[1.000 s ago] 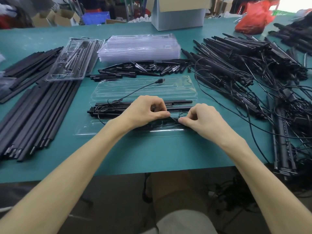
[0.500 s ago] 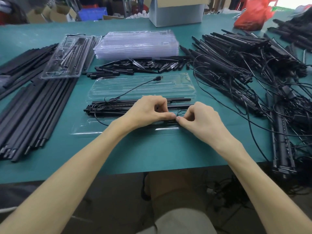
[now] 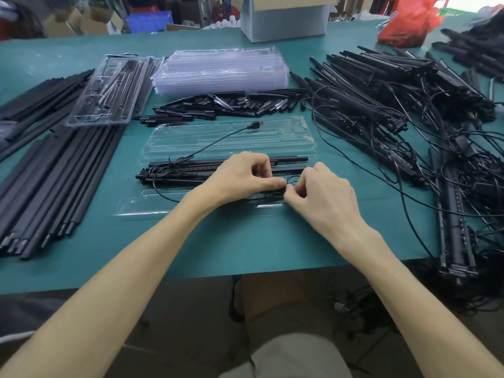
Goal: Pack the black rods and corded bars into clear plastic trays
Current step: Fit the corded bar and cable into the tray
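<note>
Both hands meet over the open clear plastic tray (image 3: 136,210). The left hand (image 3: 245,174) and right hand (image 3: 323,193), fingers curled, pinch the thin black cord (image 3: 289,178) of the long black corded bar (image 3: 185,174) lying in the tray. The step seems to be cord tucking; next the loose cord needs coiling inside.

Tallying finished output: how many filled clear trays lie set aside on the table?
1 visible: the filled tray at far left, resting on the long black rods. The clear edges beside it may be more trays underneath.

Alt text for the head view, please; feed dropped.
The left hand and right hand pinch a thin cord over black bars in a clear tray on a green table; rods left, tangled corded bars right, stacked trays behind.
</note>
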The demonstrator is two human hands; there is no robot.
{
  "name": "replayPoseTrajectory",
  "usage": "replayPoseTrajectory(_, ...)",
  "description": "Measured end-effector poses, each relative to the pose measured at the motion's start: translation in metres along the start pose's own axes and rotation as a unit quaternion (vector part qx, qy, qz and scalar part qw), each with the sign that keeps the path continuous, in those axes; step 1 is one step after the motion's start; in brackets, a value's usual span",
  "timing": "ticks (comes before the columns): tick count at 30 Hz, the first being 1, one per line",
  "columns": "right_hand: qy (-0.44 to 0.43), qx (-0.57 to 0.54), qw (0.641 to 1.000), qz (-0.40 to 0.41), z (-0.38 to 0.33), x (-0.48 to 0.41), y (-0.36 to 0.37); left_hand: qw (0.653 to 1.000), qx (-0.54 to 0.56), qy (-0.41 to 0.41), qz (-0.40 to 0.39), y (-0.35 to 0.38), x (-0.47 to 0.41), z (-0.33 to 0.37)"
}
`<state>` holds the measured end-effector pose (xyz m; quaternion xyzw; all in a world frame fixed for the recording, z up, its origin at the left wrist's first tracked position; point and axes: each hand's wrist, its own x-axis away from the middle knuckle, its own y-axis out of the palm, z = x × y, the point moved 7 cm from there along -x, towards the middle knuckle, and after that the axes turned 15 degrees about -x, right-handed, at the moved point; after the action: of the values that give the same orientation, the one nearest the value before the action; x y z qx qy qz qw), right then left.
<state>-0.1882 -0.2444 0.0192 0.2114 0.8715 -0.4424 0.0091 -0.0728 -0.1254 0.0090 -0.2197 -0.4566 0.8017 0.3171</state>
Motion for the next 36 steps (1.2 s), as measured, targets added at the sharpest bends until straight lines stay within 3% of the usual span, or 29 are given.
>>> replayPoseTrajectory(9, 0.004, 0.014, 1.0, 0.018, 0.0, 0.001, 0.001, 0.996, 0.067, -0.054, -0.026, 0.003, -0.002, 0.001)
replayPoseTrajectory(20, 0.009, -0.018, 1.0, -0.003, 0.001, 0.001, 0.0, 0.995, 0.013, -0.097, 0.018, 0.001, -0.001, 0.005)
replayPoseTrajectory(29, 0.013, -0.066, 0.997, -0.033, 0.001, -0.002, 0.0, 0.997, 0.063, -0.009, -0.032, 0.001, 0.007, 0.003)
replayPoseTrajectory(36, 0.005, -0.071, 0.997, -0.027, -0.003, 0.001, -0.001, 0.993, 0.109, 0.038, -0.025, -0.001, 0.01, 0.003)
